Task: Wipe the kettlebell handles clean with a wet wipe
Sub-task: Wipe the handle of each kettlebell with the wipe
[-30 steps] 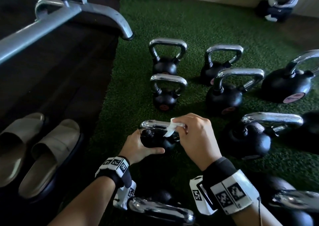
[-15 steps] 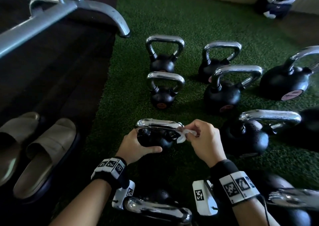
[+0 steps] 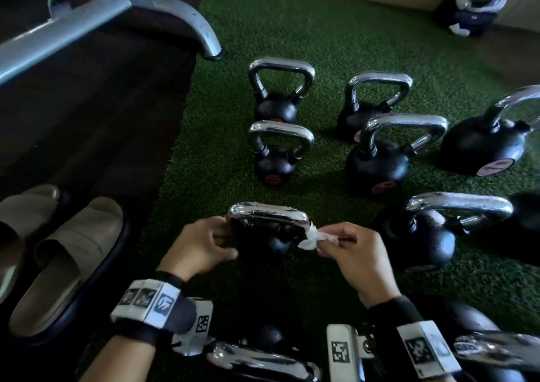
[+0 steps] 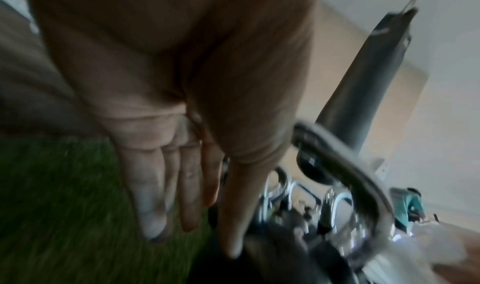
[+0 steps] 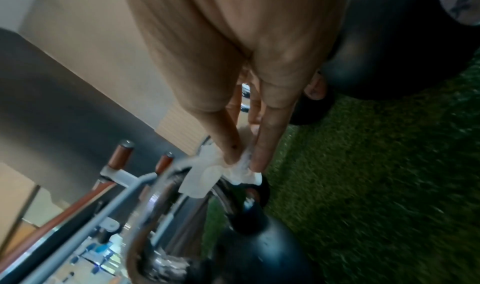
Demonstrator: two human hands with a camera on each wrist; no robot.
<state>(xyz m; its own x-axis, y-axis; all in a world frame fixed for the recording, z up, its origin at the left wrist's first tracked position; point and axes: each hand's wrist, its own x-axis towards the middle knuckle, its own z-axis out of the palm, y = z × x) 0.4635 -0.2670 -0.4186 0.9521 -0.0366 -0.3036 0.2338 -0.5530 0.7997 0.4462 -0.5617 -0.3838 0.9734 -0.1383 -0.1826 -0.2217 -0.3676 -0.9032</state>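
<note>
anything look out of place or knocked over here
Nothing looks spilled, tipped or damaged. The kettlebells sit on the turf, one steadied by the left hand while the right hand pinches the wet wipe at its handle. Only the beige slippers on the dark floor look stray.

You can read no word or number here. The round pink label (image 3: pixel 495 167) on the far-right kettlebell (image 3: pixel 479 145) at 2 o'clock and the red label (image 3: pixel 272 179) on the small kettlebell (image 3: pixel 273 162) at 12 o'clock are too blurred. Your wristbands (image 3: pixel 149 301) show only black-and-white code squares (image 3: pixel 340 351).
</note>
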